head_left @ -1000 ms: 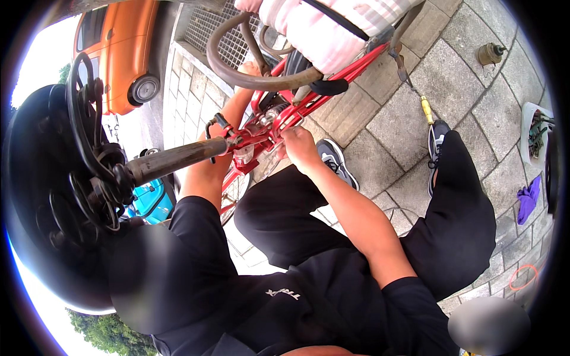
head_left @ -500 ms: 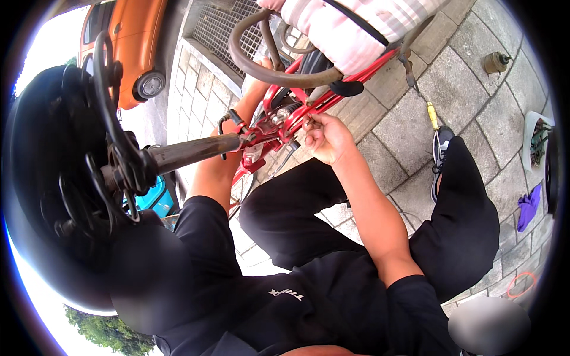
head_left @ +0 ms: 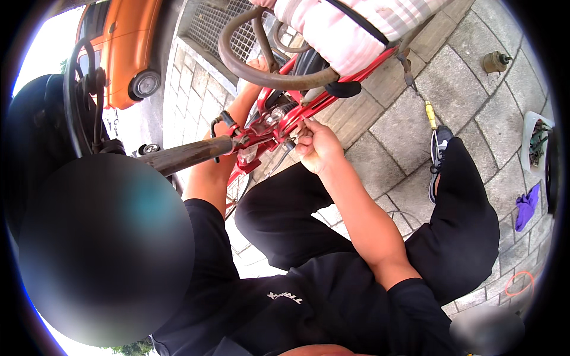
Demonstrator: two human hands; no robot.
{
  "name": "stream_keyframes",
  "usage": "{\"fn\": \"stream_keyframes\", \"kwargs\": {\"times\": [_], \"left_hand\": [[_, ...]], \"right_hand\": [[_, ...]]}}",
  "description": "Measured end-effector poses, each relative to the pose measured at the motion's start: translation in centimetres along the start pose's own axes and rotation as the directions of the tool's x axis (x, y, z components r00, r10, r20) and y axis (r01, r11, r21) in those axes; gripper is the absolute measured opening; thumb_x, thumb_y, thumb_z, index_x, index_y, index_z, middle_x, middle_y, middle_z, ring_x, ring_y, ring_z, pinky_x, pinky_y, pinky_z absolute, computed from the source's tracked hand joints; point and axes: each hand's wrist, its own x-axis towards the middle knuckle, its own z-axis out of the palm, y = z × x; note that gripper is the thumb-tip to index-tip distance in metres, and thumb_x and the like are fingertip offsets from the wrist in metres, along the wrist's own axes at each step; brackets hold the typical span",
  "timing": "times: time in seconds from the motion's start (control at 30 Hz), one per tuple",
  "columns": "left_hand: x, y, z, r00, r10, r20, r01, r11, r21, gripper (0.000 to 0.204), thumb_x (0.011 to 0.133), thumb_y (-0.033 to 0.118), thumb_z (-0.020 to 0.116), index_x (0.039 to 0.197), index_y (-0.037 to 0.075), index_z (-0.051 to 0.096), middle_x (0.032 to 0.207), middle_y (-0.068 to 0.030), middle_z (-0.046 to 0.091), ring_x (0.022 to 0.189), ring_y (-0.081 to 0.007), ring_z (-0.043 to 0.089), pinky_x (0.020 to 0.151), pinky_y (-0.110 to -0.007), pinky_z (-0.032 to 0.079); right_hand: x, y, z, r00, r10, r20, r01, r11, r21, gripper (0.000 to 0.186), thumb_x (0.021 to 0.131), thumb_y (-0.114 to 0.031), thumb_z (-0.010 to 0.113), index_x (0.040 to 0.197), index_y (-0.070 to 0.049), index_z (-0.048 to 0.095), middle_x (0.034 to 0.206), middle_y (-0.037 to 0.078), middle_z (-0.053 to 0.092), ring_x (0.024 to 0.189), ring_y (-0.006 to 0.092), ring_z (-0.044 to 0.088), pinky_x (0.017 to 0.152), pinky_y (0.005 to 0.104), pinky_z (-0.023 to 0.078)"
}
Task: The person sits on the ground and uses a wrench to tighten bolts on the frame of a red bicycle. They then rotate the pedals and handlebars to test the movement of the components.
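A red bicycle frame (head_left: 341,102) slants across the upper middle, with a worn metal seat post (head_left: 193,155) running left to the black saddle (head_left: 41,121). My right hand (head_left: 319,144) is closed beside the frame joint, fingers curled and thumb against the forefinger at the red tubes. What lies between those fingertips is too small to make out. My left arm passes under the seat post, and my left hand (head_left: 256,66) is on the far side, next to a brown curved metal bar (head_left: 228,47). That bar and the frame hide most of its fingers.
A pink plaid cushion (head_left: 332,26) sits on the bike. On the paving lie a yellow-handled tool (head_left: 430,114), a small brown cylindrical part (head_left: 496,62), a purple cloth (head_left: 526,207) and an orange ring (head_left: 520,283). A white tub of tools (head_left: 537,142) stands right; an orange car (head_left: 127,44) is upper left.
My right hand has shifted slightly down and left along the frame, its fingers still curled. The saddle sits further left in view. My left hand stays by the curved bar.
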Motion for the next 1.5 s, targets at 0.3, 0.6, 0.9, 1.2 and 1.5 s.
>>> {"fn": "stream_keyframes", "kwargs": {"times": [0.3, 0.6, 0.9, 1.2, 1.5], "left_hand": [[1.2, -1.6, 1.7, 0.997, -0.07, 0.013, 0.071, 0.996, -0.058, 0.03, 0.092, 0.028, 0.053, 0.092, -0.002, 0.057, 0.078, -0.0244, 0.065, 0.074, -0.0398, 0.067, 0.064, -0.051, 0.053], [0.9, -1.4, 2.1, 0.993, -0.01, -0.12, -0.003, 0.994, -0.107, 0.044, 0.097, 0.039, 0.043, 0.095, 0.0, 0.062, 0.083, -0.0254, 0.067, 0.07, -0.0434, 0.066, 0.067, -0.051, 0.053], [1.2, 0.9, 0.1, 0.926, -0.331, 0.18, 0.356, 0.925, -0.133, 0.032, 0.096, 0.033, 0.058, 0.1, 0.002, 0.065, 0.094, -0.0112, 0.069, 0.087, -0.026, 0.063, 0.076, -0.04, 0.05], [1.4, -1.5, 2.3, 0.991, -0.121, 0.054, 0.125, 0.989, -0.082, 0.028, 0.093, 0.031, 0.059, 0.097, 0.004, 0.066, 0.089, -0.0116, 0.068, 0.083, -0.027, 0.064, 0.073, -0.041, 0.051], [1.2, -1.6, 3.4, 1.0, 0.012, 0.024, -0.012, 1.0, -0.01, 0.023, 0.089, 0.028, 0.06, 0.093, 0.006, 0.067, 0.083, -0.0121, 0.067, 0.078, -0.0281, 0.065, 0.069, -0.042, 0.053]], "right_hand": [[0.7, 1.4, -1.3, 0.971, -0.234, -0.055, 0.193, 0.896, -0.401, 0.026, 0.105, -0.022, 0.047, 0.105, 0.003, 0.056, 0.088, 0.018, 0.068, 0.066, 0.0238, 0.067, 0.062, 0.0383, 0.06], [1.3, 2.4, -2.1, 0.97, -0.242, -0.023, 0.205, 0.864, -0.459, 0.025, 0.103, -0.023, 0.051, 0.103, 0.002, 0.057, 0.085, 0.016, 0.069, 0.067, 0.0241, 0.069, 0.062, 0.0387, 0.061], [1.8, 2.8, -2.9, 0.96, -0.28, 0.021, 0.257, 0.842, -0.474, 0.026, 0.103, -0.024, 0.052, 0.102, 0.001, 0.058, 0.084, 0.014, 0.069, 0.064, 0.023, 0.069, 0.062, 0.0368, 0.06], [1.8, 3.4, -2.7, 0.928, -0.37, 0.036, 0.331, 0.778, -0.533, 0.029, 0.104, -0.023, 0.049, 0.101, 0.003, 0.06, 0.079, 0.011, 0.067, 0.058, 0.016, 0.065, 0.055, 0.0286, 0.054], [1.5, 3.4, -1.8, 0.92, -0.391, 0.0, 0.329, 0.775, -0.54, 0.033, 0.105, -0.027, 0.046, 0.097, 0.001, 0.061, 0.072, 0.01, 0.064, 0.055, 0.0164, 0.064, 0.052, 0.0303, 0.053]]}}
